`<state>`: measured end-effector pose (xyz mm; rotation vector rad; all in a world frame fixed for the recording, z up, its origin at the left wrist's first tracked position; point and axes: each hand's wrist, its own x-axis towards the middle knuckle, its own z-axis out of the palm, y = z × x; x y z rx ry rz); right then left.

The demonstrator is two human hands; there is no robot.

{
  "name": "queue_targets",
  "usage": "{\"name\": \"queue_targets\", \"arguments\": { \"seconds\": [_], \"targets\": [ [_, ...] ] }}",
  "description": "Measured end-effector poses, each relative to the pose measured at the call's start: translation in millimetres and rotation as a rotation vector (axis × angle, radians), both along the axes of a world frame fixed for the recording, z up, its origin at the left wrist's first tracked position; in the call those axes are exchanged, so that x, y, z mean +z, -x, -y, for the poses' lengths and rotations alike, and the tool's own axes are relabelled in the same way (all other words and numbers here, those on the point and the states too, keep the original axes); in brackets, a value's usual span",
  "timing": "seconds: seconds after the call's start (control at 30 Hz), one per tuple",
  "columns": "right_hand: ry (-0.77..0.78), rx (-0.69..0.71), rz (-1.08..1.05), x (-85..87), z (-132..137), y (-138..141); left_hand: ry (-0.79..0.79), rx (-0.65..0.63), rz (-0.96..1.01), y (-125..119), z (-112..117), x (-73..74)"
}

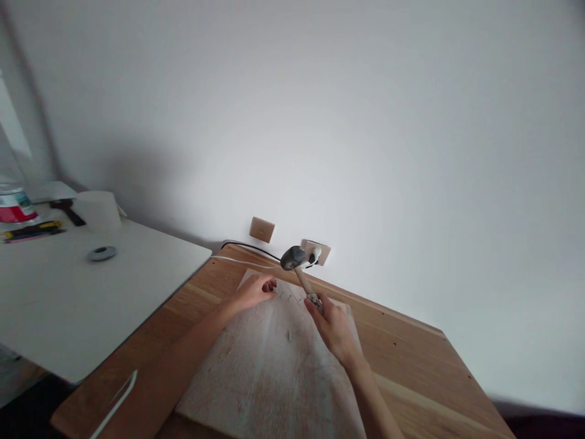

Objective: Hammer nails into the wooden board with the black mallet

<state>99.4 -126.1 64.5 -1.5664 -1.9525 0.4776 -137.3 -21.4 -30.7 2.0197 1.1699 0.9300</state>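
A pale, scuffed board (265, 378) lay at the near side, flat on a wooden tabletop (411, 360) whose brown planks showed lighter and darker grain and a few small dark holes. Over the board's right side, the right hand (336, 326) was closed around the handle of a hammer (303, 280), its dark, blunt head raised toward the wall. The left hand (256, 289) rested near the board's far edge, fingers curled together beside a row of small nails (289, 297); whether it pinched one could not be told.

To the left stood a white table (137, 280), carrying a grey ring (94, 256), a yellow-and-black tool (34, 230), a white roll (98, 210) and, at the left edge, a clear jar (18, 207) with a red label. Behind the board, a black cable (247, 246) and a white cable (242, 261) ran along the tabletop's back. Beyond rose a plain, pale wall (297, 122), shadowed toward the left, with two beige plates set low; a white plug (316, 253) sat in the right one.
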Motion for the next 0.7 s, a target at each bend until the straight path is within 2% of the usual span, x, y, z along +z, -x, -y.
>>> {"name": "queue_targets", "arguments": {
  "seconds": [0.27, 0.5, 0.6, 0.7],
  "targets": [
    [0.068, 0.081, 0.118, -5.9, 7, -8, -0.083, -0.044, -0.027, 2, 0, 1.7],
    [0.096, 0.076, 0.162, -16.4, 7, -6, -0.114, 0.059, -0.108, 3, -2, -2.5],
    [0.128, 0.103, 0.231, -22.1, 5, -8, -0.128, 0.053, -0.083, 3, -2, -3.1],
    [0.126, 0.104, 0.262, -20.7, 5, -12, -0.149, 0.048, -0.076, 3, -2, -3.2]
  ]
}}
